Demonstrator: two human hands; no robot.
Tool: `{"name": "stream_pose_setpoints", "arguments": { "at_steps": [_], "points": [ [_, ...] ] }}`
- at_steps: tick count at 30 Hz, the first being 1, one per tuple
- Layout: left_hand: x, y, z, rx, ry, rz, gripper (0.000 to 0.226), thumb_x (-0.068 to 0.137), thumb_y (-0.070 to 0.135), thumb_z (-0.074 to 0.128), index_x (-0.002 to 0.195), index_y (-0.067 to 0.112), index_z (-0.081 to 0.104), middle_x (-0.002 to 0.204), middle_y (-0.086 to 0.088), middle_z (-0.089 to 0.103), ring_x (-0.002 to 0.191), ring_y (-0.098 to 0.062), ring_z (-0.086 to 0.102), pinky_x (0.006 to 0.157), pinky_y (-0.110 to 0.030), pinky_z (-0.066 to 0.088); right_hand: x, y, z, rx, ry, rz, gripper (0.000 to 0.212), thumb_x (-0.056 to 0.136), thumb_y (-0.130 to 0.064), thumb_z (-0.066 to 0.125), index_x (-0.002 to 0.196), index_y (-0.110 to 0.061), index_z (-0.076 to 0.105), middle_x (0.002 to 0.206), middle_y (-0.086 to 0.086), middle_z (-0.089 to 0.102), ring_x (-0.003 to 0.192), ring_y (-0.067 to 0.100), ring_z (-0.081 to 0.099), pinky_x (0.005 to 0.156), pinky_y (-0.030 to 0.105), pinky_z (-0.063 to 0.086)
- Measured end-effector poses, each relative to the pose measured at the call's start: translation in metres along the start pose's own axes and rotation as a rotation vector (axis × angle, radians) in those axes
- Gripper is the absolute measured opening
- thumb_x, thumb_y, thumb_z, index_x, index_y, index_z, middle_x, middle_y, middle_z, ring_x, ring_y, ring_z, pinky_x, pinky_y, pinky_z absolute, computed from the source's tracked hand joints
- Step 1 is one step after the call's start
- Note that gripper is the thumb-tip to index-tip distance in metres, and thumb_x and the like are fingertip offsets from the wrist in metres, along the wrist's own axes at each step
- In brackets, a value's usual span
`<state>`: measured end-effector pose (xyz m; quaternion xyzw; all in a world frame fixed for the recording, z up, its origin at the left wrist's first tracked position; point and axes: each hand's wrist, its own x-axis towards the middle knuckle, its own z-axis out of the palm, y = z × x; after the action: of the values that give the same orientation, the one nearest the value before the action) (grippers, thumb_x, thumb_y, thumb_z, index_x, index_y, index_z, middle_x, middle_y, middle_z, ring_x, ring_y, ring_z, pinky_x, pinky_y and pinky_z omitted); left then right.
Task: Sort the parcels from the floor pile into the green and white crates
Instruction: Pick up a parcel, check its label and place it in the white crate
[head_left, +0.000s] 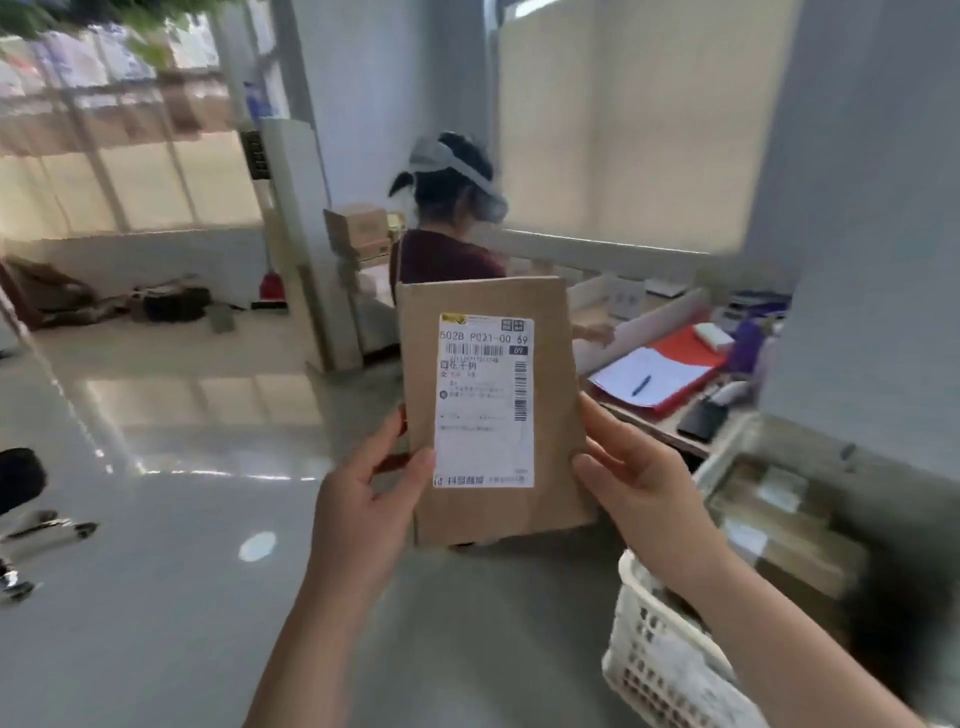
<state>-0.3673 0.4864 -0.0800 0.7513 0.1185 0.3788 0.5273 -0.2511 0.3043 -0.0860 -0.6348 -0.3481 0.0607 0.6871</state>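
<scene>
Parcel (493, 410), brown with its label facing the camera, is held upright in the air, up and left of the white crate (655, 656). Left hand (363, 514) and right hand (640, 489) pinch its lower side edges, thumbs in front.

A flat brown parcel (519, 499) is held upright in mid-air, its white shipping label (485, 400) with barcodes and the print "502B P021-00 69" facing the camera. The left hand (363, 514) pinches its lower left edge and the right hand (639, 488) grips its lower right edge. Low on the right stands a white lattice-walled crate (654, 654). Beyond it, a white-rimmed crate (719, 462) holds brown labelled parcels (779, 525).
</scene>
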Motion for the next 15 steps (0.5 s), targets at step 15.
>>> {"name": "stream_pose_setpoints", "arguments": {
  "at_steps": [15],
  "points": [
    [0.069, -0.041, 0.274, -0.306, -0.776, -0.054, 0.046, 0.089, 0.011, 0.061, 0.115, 0.049, 0.057, 0.102, 0.004, 0.073, 0.089, -0.009, 0.069, 0.067, -0.013, 0.051, -0.045, 0.047, -0.187, -0.217, 0.757, 0.242, 0.054, 0.091, 0.004, 0.053, 0.127, -0.036, 0.049, 0.115, -0.027, 0.063, 0.111, -0.007, 0.057, 0.090, 0.012, 0.048]
  ]
}}
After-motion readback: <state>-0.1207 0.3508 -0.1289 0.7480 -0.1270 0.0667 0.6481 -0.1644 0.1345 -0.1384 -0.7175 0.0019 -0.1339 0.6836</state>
